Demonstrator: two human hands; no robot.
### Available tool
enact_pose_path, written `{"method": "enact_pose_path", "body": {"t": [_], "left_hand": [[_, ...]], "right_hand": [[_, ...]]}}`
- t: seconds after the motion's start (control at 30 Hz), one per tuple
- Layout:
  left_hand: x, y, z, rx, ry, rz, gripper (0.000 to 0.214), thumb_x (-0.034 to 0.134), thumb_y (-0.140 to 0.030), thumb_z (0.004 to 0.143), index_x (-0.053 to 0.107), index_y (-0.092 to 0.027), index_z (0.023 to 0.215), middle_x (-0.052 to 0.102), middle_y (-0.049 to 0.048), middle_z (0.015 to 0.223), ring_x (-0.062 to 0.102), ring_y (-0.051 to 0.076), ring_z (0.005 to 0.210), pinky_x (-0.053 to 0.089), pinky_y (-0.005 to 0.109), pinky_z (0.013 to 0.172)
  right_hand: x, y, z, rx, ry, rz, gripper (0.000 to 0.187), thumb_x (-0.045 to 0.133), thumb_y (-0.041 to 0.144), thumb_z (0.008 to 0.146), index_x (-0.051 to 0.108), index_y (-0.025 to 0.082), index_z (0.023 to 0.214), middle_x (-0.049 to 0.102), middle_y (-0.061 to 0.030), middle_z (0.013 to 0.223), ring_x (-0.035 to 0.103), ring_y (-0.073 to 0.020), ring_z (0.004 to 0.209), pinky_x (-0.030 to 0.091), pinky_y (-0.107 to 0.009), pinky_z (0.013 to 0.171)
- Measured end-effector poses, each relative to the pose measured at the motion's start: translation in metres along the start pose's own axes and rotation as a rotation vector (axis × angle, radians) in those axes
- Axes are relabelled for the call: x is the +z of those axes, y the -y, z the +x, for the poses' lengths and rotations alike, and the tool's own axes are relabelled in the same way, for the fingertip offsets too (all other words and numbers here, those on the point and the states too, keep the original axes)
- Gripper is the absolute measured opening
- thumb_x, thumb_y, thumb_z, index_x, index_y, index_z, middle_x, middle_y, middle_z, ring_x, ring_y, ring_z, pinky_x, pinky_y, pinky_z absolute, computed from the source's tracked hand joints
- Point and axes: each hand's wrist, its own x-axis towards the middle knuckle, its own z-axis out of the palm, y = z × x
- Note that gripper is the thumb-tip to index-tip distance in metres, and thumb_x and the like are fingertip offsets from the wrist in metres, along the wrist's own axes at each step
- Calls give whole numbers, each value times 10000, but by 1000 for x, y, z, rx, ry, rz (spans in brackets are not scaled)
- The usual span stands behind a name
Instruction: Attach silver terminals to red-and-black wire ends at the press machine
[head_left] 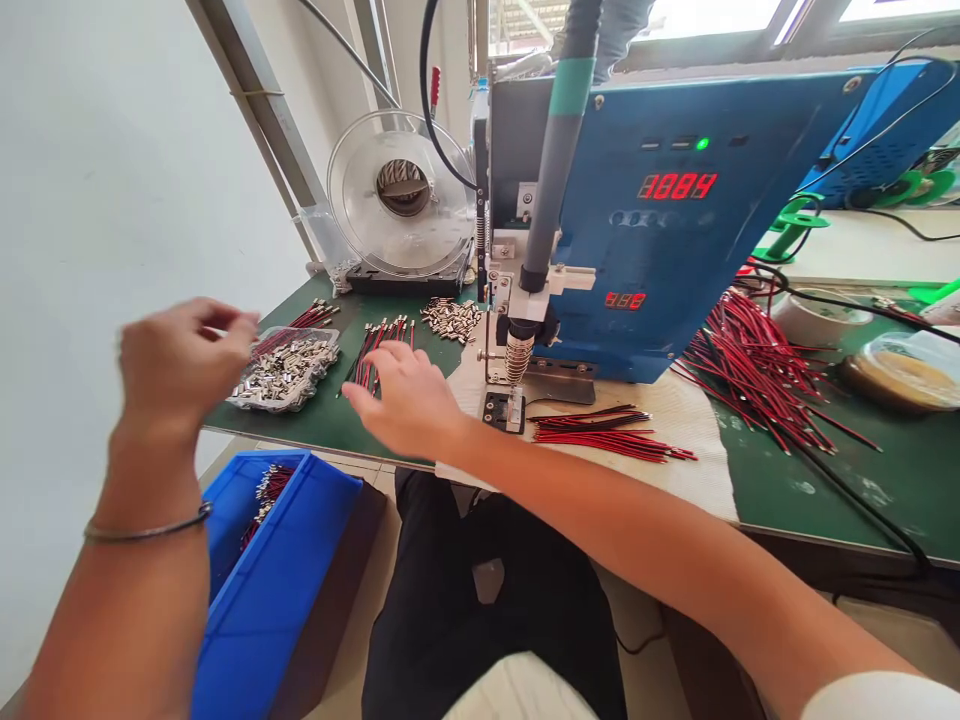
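My left hand (184,355) is raised at the left, with its fingers bent together in a pinch; anything between them is hidden. Beyond it stands a clear plastic tray (281,408) heaped with small metal connectors (289,368). My right hand (412,400) reaches across the bench, thumb and fingers apart, over a row of red and black wires (386,333) with metal connectors on their ends. Whether it touches them I cannot tell. A pile of loose connectors (451,320) lies just behind. Close to my right wrist is the soldering machine's tip (516,392).
The blue machine (637,240) shows red digits. Red and black wires (615,432) lie before it, and a larger wire bundle (757,360) sits to the right. A blue bin (277,560) with wired parts stands below the bench edge. Behind is a clear reel (360,215).
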Motion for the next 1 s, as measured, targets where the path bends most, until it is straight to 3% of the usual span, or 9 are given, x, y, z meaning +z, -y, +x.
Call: {"method": "enact_pose_path", "body": {"t": [0.07,0.17,0.33,0.4,0.47,0.53,0.73,0.87,1.0], "left_hand": [[18,-13,15,-5,215,29,408,690,-416,887,879,-188,1167,836,93,985,666,320,915,486,370,834],[41,-14,28,-10,293,12,235,847,-296,786,893,-244,1011,726,-4,732,517,237,740,356,278,733],[67,-4,37,-27,268,-56,123,959,-343,796,856,-281,818,568,-57,614,383,184,659,201,250,657],[70,-4,38,-23,261,-81,157,987,-332,790,841,-274,779,560,-67,591,367,181,644,187,251,631],[70,-5,41,-23,265,-98,184,1010,-269,768,827,-255,748,539,-79,546,357,178,624,179,247,603],[68,-7,44,-27,289,-108,227,1035,-208,728,810,-232,713,537,-93,510,367,170,607,187,241,576],[61,-13,53,-35,396,-143,301,1000,-130,789,769,-205,611,627,-102,497,528,124,615,329,163,588],[52,-15,49,-88,292,-169,305,1015,-101,734,768,-213,594,564,-108,441,475,124,600,290,185,563],[32,-21,19,-122,140,-283,185,940,-206,838,818,-229,701,586,-114,468,472,105,575,324,210,581]], "right_hand": [[-2,-9,-45,-105,11,46,328,705,375,1102,686,229,1396,673,-83,1592,608,-271,1455,456,-431,1275],[-13,-38,-113,-337,-61,207,208,712,373,1093,731,249,1259,819,-84,1286,742,-250,1237,583,-399,1127],[-61,-101,-171,-234,-138,-6,268,556,434,1122,770,307,1221,854,-96,1071,775,-255,830,648,-417,793],[-85,-122,-171,-85,-123,-175,335,500,432,1117,791,313,1231,864,-112,1101,751,-248,753,642,-436,792],[-106,-139,-163,5,-107,-288,352,499,415,1103,810,308,1230,863,-119,1163,782,-264,864,642,-441,850],[-120,-151,-152,-12,-120,-354,343,527,393,1065,838,294,1169,857,-120,1148,795,-294,1003,636,-440,888],[-131,-157,-122,-38,93,-463,333,561,333,1059,863,280,1187,834,-96,1233,784,-288,1098,607,-436,998],[-138,-152,-106,-36,168,-486,271,635,319,1035,879,278,1146,855,-81,1200,777,-292,1097,597,-407,947],[-144,-149,-92,-30,258,-499,227,672,281,995,893,293,1046,873,-51,1154,784,-273,1037,578,-384,908]]}}
